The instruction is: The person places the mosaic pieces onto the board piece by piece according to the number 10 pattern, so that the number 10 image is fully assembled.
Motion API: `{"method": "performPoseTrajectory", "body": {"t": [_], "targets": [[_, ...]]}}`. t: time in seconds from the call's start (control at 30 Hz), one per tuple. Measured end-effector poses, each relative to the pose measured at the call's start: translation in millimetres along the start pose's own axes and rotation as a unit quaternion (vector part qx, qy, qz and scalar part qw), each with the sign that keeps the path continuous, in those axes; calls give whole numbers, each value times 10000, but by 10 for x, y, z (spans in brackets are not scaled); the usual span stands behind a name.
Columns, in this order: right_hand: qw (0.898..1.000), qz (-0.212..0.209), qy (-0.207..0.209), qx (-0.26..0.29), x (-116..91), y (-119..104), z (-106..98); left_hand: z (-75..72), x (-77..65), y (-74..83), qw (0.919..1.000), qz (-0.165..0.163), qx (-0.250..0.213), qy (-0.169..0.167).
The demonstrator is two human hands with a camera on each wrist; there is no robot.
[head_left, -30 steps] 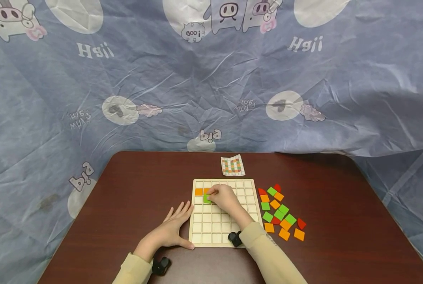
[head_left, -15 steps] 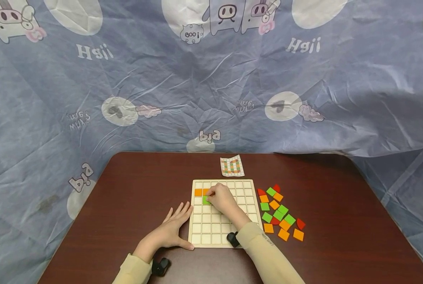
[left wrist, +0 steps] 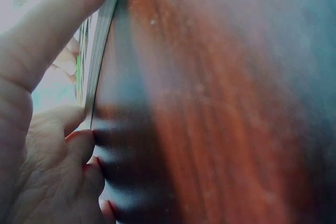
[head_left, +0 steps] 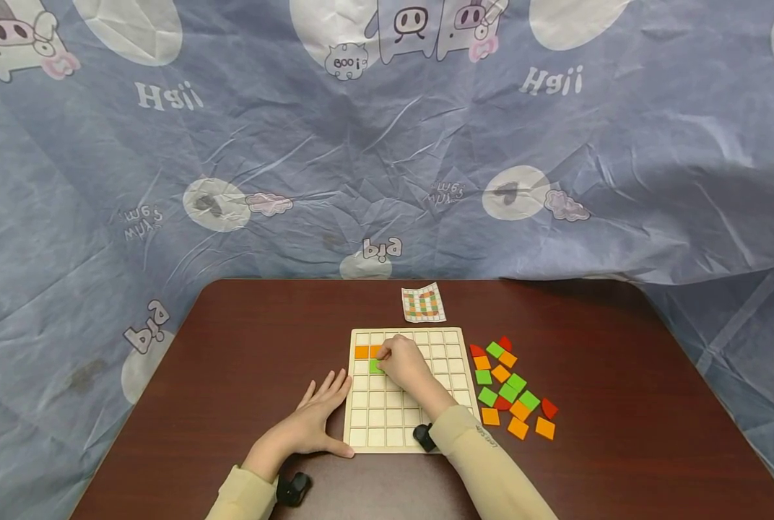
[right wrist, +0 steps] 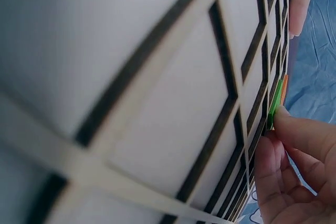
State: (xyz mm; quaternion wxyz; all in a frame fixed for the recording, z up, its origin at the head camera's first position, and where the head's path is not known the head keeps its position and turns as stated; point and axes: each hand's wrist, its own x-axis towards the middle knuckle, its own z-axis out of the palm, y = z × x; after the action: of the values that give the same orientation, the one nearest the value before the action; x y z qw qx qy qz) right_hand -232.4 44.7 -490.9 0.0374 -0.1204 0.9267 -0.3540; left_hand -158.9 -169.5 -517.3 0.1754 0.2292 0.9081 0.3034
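Observation:
A pale wooden grid board lies on the table. In its second row sit two orange square tiles, one partly covered by my fingers. My right hand reaches over the board, thumb and fingers pinching a green square tile in the cell below the second orange one. In the right wrist view, the thumb tip lies against the edge of the green tile. My left hand is spread on the table, thumb and fingertips at the board's left edge; the left wrist view shows its thumb at that edge.
Right of the board lie several loose tiles: orange squares, green squares and red rounded pieces. A paper pattern card lies behind the board. A printed blue cloth hangs behind the table.
The green tile has shifted slightly toward the near side and lies squarer in its cell, with my right fingers still at it. My left hand stays in place.

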Motion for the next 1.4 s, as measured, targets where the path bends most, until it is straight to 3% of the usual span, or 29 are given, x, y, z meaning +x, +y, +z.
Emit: {"method": "performPoseTrajectory", "body": {"t": [0.33, 0.5, 0.63, 0.83, 1.03, 1.23, 1.4], "targets": [[9996, 137, -158, 196, -58, -16, -93, -6, -8, 13, 10000, 49, -59, -16], [9981, 257, -213, 525, -104, 13, -250, 0, -9, -7, 10000, 43, -14, 21], [9965, 442, 35, 709, -145, 90, -436, 5, -14, -7, 10000, 51, -47, 33], [9927, 773, 635, 677, -283, 439, -836, 3, -25, 13, 9998, 51, -165, -25], [9893, 1132, 790, 473, -540, 932, -1226, -4, -19, 5, 9999, 50, -88, -42], [9869, 1269, 998, 74, -793, 1293, -1372, -5, -19, 9, 9999, 54, -100, -49], [9851, 1487, 862, -85, -918, 1441, -1410, -1, -19, 18, 9999, 87, -58, -16]]}}
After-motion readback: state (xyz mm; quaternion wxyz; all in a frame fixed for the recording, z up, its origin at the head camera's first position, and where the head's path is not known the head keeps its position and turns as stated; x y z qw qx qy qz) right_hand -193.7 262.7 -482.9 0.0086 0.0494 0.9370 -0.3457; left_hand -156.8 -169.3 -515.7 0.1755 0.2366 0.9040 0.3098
